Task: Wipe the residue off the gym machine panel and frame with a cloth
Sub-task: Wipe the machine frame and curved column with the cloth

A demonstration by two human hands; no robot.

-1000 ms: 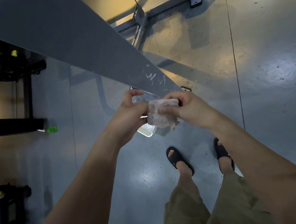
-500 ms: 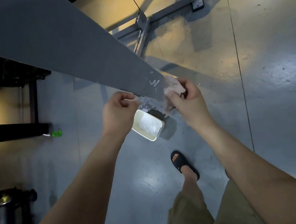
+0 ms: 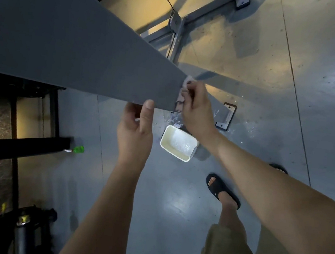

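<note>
A wide grey machine panel (image 3: 76,51) slants from the upper left down to a narrow end at the centre. My right hand (image 3: 197,107) grips a pale, crumpled cloth (image 3: 180,98) and presses it against that narrow end. My left hand (image 3: 136,129) is just under the panel's lower edge, thumb tip touching the edge, fingers curled behind it. Below the cloth, a grey frame foot (image 3: 225,115) with a scribbled white mark lies on the floor.
A cream rectangular tub (image 3: 178,143) holding liquid sits on the grey floor under my hands, wet splashes beside it. A green-capped item (image 3: 77,149) lies by a black bar (image 3: 17,147). Grey frame tubes (image 3: 174,40) run behind. My sandalled foot (image 3: 222,191) stands near.
My right hand carried the cloth from in front of me up to the panel's end and slid it down over the white scribble. My left hand let go of the cloth and rose to the panel edge.
</note>
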